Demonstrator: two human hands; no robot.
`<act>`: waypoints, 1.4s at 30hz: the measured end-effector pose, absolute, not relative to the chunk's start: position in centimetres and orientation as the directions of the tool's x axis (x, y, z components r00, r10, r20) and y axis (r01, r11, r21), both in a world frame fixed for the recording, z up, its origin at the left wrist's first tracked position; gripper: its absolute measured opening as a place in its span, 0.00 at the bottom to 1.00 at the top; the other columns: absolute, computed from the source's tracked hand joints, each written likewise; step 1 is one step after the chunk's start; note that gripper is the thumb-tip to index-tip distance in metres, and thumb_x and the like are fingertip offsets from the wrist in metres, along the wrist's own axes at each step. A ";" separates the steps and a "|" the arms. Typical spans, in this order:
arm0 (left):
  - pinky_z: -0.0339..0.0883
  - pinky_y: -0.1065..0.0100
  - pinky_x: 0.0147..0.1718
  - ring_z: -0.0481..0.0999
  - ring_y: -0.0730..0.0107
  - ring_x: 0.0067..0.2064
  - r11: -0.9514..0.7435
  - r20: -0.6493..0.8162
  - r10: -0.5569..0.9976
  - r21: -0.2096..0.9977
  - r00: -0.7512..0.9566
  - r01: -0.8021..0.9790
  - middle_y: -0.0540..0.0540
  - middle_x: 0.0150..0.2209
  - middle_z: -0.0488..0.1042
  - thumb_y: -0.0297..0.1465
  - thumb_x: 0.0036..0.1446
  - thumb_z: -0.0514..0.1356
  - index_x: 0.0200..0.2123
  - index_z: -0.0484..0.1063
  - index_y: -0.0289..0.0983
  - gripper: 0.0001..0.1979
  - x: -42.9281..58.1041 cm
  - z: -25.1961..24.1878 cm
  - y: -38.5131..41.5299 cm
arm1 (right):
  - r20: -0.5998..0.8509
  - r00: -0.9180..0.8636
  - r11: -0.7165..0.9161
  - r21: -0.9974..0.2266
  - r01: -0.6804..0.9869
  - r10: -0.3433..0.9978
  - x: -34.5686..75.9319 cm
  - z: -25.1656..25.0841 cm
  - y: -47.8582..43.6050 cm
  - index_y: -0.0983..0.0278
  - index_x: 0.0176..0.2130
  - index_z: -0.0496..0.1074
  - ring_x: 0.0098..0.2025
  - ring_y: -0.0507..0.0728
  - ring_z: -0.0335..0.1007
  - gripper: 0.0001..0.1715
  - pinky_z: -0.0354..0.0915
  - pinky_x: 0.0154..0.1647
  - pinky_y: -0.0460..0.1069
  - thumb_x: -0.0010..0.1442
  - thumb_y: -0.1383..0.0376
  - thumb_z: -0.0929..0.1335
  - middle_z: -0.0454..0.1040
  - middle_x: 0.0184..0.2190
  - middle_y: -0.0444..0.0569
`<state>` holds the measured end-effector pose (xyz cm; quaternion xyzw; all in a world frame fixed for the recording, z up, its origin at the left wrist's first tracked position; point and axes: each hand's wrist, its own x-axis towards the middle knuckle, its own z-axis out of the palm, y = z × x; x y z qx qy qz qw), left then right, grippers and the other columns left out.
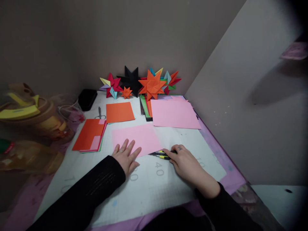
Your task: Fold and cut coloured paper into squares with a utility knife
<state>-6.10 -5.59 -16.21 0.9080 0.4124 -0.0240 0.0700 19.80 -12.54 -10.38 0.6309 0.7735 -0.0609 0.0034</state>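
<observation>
My left hand (125, 156) lies flat with fingers spread on the near left corner of a pink paper sheet (138, 137) on the white cutting mat (154, 183). My right hand (184, 160) rests at the sheet's near right edge, its fingers closed around a black and yellow tool (161, 154) that pokes out from under the paper. Both arms wear black sleeves.
A stack of pink sheets (174, 114), an orange sheet (119, 112) and a red-orange stack (90, 134) lie further back. Scissors (100, 113) and a black box (87, 98) sit at the left. Folded paper stars (141, 83) lean on the back wall. Clutter (29, 118) fills the left; a wall stands close on the right.
</observation>
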 end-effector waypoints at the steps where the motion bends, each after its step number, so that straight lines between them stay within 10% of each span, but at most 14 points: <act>1: 0.48 0.39 0.54 0.44 0.42 0.65 -0.649 -0.107 0.746 0.108 0.658 0.753 0.41 0.66 0.47 0.40 0.57 0.55 0.62 0.52 0.50 0.30 -6.1 -16.2 -5.6 | -0.080 -0.200 0.193 -0.086 0.977 0.977 19.8 -10.4 -12.6 0.58 0.56 0.66 0.43 0.60 0.62 0.28 0.61 0.42 0.53 0.57 0.74 0.61 0.68 0.41 0.55; 42: 0.49 0.39 0.54 0.45 0.43 0.65 -0.634 -0.157 0.745 0.136 0.648 0.762 0.43 0.66 0.47 0.40 0.56 0.55 0.62 0.54 0.49 0.29 -6.0 -15.1 -5.3 | -0.061 -0.225 0.219 -0.087 0.972 0.973 17.4 -10.5 -12.5 0.56 0.55 0.66 0.44 0.60 0.62 0.26 0.59 0.41 0.51 0.58 0.72 0.61 0.68 0.41 0.55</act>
